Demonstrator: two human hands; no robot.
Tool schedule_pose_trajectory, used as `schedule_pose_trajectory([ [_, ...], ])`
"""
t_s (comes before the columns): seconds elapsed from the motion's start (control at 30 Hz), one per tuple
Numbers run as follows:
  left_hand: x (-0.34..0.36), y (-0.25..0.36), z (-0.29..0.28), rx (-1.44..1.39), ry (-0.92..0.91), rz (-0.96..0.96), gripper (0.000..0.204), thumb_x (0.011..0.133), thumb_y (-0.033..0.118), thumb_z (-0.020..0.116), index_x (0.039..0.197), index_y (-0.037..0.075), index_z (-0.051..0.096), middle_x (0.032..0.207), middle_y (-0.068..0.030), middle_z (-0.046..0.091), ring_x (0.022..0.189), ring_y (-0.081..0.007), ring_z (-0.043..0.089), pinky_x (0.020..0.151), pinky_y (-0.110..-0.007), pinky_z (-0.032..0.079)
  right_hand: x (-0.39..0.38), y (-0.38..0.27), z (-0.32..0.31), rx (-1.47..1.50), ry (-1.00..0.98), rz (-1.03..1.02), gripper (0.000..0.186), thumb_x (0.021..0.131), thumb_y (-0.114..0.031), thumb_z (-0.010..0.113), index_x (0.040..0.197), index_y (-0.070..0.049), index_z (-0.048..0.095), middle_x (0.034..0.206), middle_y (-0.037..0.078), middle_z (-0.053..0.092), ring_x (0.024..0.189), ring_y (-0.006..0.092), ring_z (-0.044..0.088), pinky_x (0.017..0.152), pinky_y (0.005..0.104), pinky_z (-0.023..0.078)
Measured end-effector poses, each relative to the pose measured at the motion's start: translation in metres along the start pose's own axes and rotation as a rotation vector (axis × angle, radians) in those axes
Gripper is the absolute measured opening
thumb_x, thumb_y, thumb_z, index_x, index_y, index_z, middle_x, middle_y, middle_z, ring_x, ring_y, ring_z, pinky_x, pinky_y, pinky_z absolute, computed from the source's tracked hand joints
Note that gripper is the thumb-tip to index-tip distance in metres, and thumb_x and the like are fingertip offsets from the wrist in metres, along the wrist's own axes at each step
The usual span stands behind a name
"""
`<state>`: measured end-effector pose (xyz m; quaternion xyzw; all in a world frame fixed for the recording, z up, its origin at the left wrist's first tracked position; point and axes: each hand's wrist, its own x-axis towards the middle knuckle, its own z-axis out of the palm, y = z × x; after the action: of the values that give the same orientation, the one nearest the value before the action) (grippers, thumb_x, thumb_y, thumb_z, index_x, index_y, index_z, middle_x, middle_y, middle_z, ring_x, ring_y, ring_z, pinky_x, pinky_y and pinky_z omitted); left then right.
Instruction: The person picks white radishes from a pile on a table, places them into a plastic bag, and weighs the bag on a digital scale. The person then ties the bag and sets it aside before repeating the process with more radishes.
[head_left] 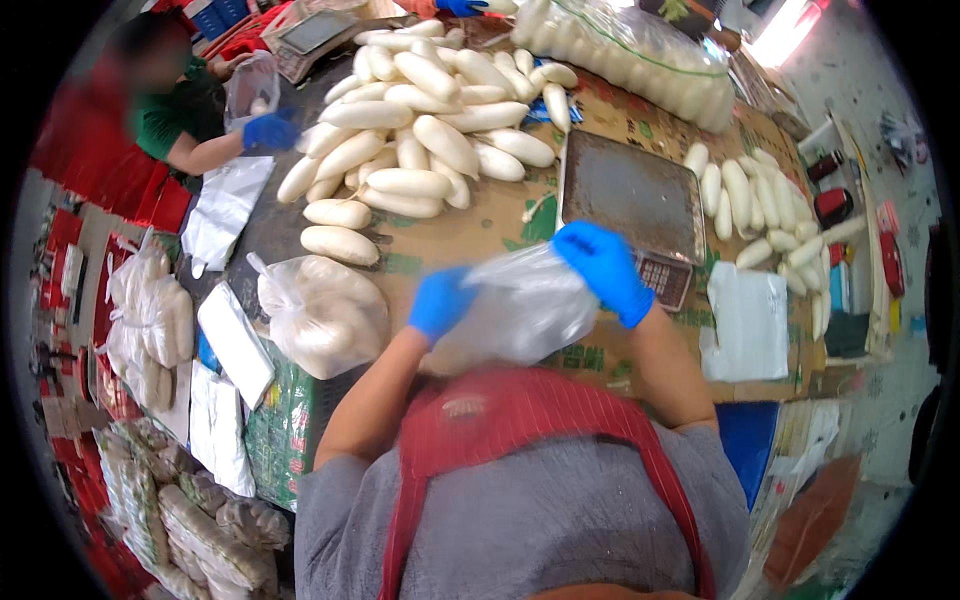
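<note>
Both my hands wear blue gloves. Between them, close to my red apron, is a translucent plastic bag (530,305). My left hand (441,303), smeared by motion, is closed on its left side. At the upper right edge of the bag, my right hand (605,270) grips the plastic with bent fingers. What the bag holds, if anything, is too blurred to make out. A large heap of white radishes (410,130) lies beyond my hands. To the left of my left hand sits a knotted bag of radishes (325,312).
A worn metal scale (635,190) stands past my right hand. Smaller radishes (755,200) and a stack of white bags (748,320) lie at the right. A long bag packed with radishes (640,60) is at the back. At the left, a co-worker's gloved hand (270,131) nears the heap.
</note>
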<state>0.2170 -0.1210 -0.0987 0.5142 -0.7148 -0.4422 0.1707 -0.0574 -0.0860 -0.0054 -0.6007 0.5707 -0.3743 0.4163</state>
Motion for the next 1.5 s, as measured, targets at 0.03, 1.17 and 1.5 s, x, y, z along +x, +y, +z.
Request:
schedule_pose_trajectory([
  [0.03, -0.001, 0.000, -0.003, -0.192, -0.016, -0.079, 0.044, 0.084, 0.030, 0.067, 0.118, 0.002, 0.061, 0.095, -0.0116, 0.067, 0.084, -0.0255, 0.063, 0.077, -0.035, 0.050, 0.008, -0.003, -0.005, -0.230, 0.144, -0.192, 0.023, 0.086, -0.015, 0.066, 0.107, -0.006, 0.066, 0.099, 0.009, 0.066, 0.088, 0.0191, 0.061, 0.084, 0.0329, 0.049],
  [1.17, -0.022, -0.067, -0.072, -1.706, -0.010, -0.486, 0.035, 0.097, 0.028, 0.054, 0.122, 0.005, 0.058, 0.104, -0.0102, 0.068, 0.088, -0.0214, 0.067, 0.080, -0.035, 0.056, 0.051, 0.043, 0.125, 0.016, -0.744, 0.095, 0.067, 0.088, -0.031, 0.064, 0.142, -0.001, 0.038, 0.136, 0.018, 0.050, 0.123, 0.0303, 0.050, 0.107, 0.0406, 0.036],
  [1.5, -0.045, -0.084, -0.061, -1.604, 0.068, -0.515, 0.035, 0.096, 0.028, 0.054, 0.121, 0.004, 0.058, 0.101, -0.0112, 0.067, 0.087, -0.0203, 0.065, 0.080, -0.034, 0.055, 0.198, -0.003, 0.269, -0.468, -0.439, -0.286, 0.050, 0.090, -0.034, 0.058, 0.130, -0.006, 0.050, 0.103, 0.021, 0.066, 0.095, 0.0354, 0.065, 0.081, 0.0457, 0.051],
])
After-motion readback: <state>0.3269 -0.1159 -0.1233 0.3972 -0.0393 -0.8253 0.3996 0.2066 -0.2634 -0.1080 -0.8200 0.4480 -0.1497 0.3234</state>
